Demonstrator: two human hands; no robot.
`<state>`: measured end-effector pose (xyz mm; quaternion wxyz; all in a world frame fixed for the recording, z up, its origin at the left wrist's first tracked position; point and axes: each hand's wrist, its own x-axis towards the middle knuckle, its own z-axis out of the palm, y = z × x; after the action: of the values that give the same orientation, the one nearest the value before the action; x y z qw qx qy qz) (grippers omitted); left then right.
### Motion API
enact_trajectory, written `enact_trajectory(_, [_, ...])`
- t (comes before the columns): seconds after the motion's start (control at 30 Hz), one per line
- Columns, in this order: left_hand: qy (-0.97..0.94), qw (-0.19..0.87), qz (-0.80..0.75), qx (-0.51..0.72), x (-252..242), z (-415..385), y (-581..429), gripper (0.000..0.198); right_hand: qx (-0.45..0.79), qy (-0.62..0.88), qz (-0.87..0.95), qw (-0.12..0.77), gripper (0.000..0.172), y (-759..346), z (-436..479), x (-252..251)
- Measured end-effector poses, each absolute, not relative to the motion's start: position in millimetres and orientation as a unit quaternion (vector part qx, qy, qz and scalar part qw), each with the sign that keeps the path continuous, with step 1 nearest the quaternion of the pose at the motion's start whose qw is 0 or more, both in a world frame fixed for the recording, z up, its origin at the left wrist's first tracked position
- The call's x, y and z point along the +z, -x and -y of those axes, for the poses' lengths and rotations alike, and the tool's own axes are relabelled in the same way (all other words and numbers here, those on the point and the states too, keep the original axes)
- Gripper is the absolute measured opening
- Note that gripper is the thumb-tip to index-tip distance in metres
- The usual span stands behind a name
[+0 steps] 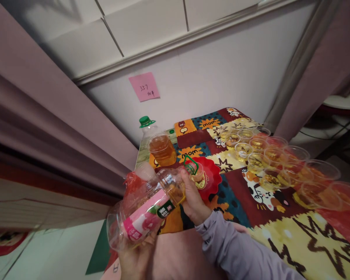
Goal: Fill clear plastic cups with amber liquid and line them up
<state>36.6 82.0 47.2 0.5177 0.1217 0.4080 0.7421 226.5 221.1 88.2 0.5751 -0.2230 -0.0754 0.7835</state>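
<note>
My left hand (133, 261) grips the base of a large clear plastic bottle (146, 210) with a pink label. The bottle lies tipped almost level, its mouth and loose green cap ring (190, 164) pointing to the right. A little amber liquid sits near its neck. My right hand (194, 200), in a grey sleeve, is closed round a small clear cup (198, 175) held right at the bottle's mouth. The cup has amber liquid in it and hangs over a red plate (214, 175).
A second bottle (157, 144) with a green cap and amber liquid stands at the table's far left. Several small clear cups (268, 155) of amber liquid stand in rows on the patterned tablecloth (294, 233). A pink note (144, 86) sticks on the wall. Curtains (46, 116) hang left and right.
</note>
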Motion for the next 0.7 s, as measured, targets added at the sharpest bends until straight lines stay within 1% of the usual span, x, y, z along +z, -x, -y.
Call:
enact_trajectory(0.07, [-0.125,0.514,-0.409,0.743,47,-82,-37,0.079,0.784,0.220,0.082,0.574,0.062,-226,-221,89])
enact_trajectory(0.17, [-0.107,0.515,-0.394,0.754,46,-82,-37,0.066,0.788,0.225,0.073,0.569,0.060,-226,-221,89])
enact_trajectory(0.23, [-0.108,0.520,-0.379,0.758,44,-81,-36,0.063,0.790,0.229,0.067,0.565,0.059,-226,-221,89])
enact_trajectory(0.37, [-0.140,0.529,-0.347,0.761,38,-80,-33,0.074,0.789,0.221,0.071,0.568,0.061,-227,-221,90])
enact_trajectory(0.5, [-0.131,0.561,-0.324,0.751,30,-78,-26,0.077,0.785,0.226,0.068,0.572,0.059,-227,-221,91])
enact_trajectory(0.57, [-0.128,0.558,-0.323,0.754,29,-78,-24,0.078,0.781,0.222,0.070,0.579,0.059,-227,-221,91])
enact_trajectory(0.7, [-0.132,0.558,-0.346,0.743,35,-79,-24,0.078,0.779,0.213,0.078,0.584,0.063,-226,-221,93])
